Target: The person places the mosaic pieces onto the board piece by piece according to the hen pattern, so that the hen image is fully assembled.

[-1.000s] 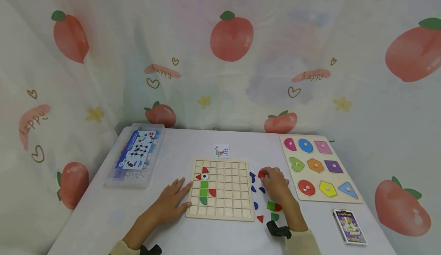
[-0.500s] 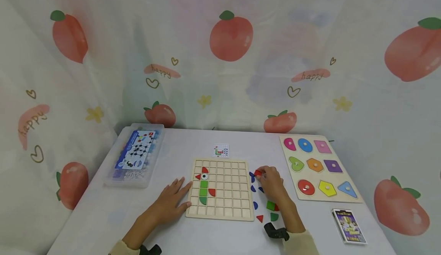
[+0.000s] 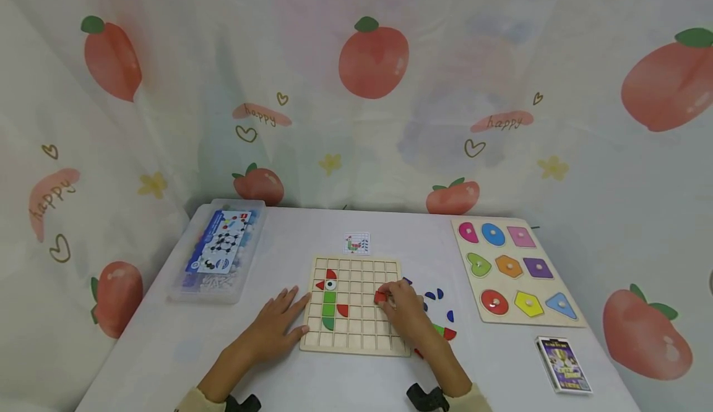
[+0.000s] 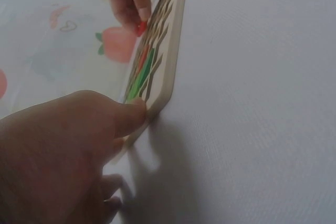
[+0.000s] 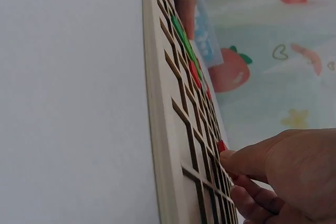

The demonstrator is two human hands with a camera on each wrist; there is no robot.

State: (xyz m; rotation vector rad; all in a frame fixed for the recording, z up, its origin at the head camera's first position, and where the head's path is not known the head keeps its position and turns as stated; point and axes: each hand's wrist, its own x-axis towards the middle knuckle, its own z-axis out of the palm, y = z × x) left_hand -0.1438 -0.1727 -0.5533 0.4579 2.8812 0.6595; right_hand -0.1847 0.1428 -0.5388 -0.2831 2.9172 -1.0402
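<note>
A wooden grid board [image 3: 356, 342] lies mid-table. On its left columns sit green tiles [image 3: 329, 305], a white eye tile [image 3: 330, 285] and several red tiles, among them a red quarter-round tile [image 3: 343, 310]. My right hand [image 3: 411, 316] pinches a small red tile [image 3: 380, 297] between thumb and fingers over the board's right-hand columns. In the right wrist view, that red tile [image 5: 221, 145] shows at the fingertips. My left hand [image 3: 275, 322] lies at the board's left edge with fingers extended. The left wrist view has its thumb [image 4: 131, 118] touching the board's rim.
Blue tiles [image 3: 430, 296] and a red-and-green group [image 3: 449, 334] lie right of the board, partly behind my right arm. A pattern card [image 3: 357, 243] is beyond it. A plastic case [image 3: 220, 248] stands left; a shape puzzle [image 3: 535, 300] and card box [image 3: 564, 366] lie right.
My right hand has carried the red tile left from the loose tiles to above the board. Blue tiles it had covered now show. My left hand has stayed put.
</note>
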